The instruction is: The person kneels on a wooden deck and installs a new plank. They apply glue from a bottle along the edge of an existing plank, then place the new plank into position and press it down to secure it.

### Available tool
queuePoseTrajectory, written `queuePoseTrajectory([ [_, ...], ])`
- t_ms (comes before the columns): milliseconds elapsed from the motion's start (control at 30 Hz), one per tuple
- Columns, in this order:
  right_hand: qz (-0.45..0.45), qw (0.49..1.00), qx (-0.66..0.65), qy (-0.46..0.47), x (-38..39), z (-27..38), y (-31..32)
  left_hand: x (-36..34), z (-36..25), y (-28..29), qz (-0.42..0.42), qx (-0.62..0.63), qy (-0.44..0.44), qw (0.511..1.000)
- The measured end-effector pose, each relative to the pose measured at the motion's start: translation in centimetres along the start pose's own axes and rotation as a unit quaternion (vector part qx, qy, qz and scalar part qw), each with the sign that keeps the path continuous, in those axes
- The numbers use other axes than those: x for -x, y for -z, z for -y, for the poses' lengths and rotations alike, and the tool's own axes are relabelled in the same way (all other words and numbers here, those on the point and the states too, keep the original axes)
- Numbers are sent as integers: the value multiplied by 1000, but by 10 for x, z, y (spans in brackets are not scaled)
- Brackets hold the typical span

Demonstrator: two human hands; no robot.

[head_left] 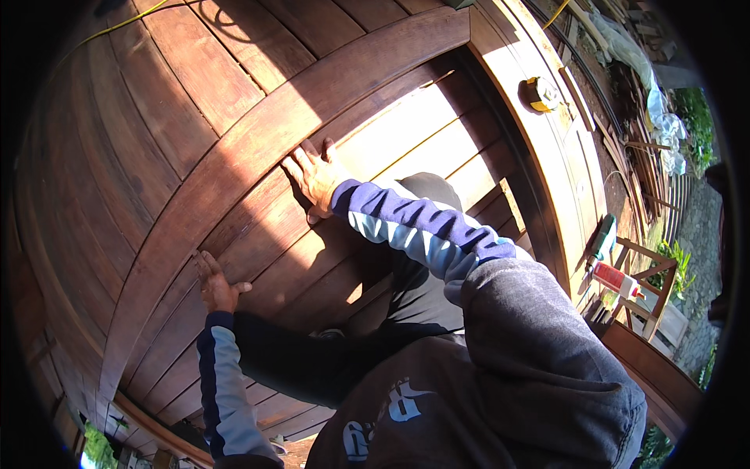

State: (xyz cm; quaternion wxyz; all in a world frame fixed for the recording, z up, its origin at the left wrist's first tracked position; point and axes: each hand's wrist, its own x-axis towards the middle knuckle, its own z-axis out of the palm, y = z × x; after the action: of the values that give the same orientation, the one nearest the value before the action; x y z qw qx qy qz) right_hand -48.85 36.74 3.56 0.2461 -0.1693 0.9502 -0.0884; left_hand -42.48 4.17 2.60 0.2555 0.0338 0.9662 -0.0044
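Observation:
A long reddish-brown wooden beam [234, 152] runs across the planks in front of me, looking curved in this wide view. My left hand [219, 288] rests by the beam's near edge, fingers stretched forward and thumb out to the side. Farther along the same edge, my right hand [316, 181] lies with its fingers spread and their tips against the beam. Neither hand holds anything. Under both hands are the lower wooden planks [269, 254], partly in bright sun. What the undersides of the fingers touch is hidden.
On the wooden ledge [508, 78] at the right stands a yellow and black tape measure [541, 94]. Farther down it are a green tool [603, 238] and a red and white bottle [617, 280]. A yellow cord [117, 27] crosses the far planks. Scrap timber lies beyond the ledge.

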Motion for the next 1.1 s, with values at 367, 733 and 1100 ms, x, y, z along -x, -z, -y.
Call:
queuePoseTrajectory([
  [367,-25,999,31,8,-4,1,-9,-2,5,-4,5,5,-4,1000],
  [733,-33,998,52,13,-5,-3,-12,0,12,-13,-35,22,-40,998],
  [1100,-25,999,34,19,-6,-3,-13,-1,5,-6,4,6,-3,1000],
])
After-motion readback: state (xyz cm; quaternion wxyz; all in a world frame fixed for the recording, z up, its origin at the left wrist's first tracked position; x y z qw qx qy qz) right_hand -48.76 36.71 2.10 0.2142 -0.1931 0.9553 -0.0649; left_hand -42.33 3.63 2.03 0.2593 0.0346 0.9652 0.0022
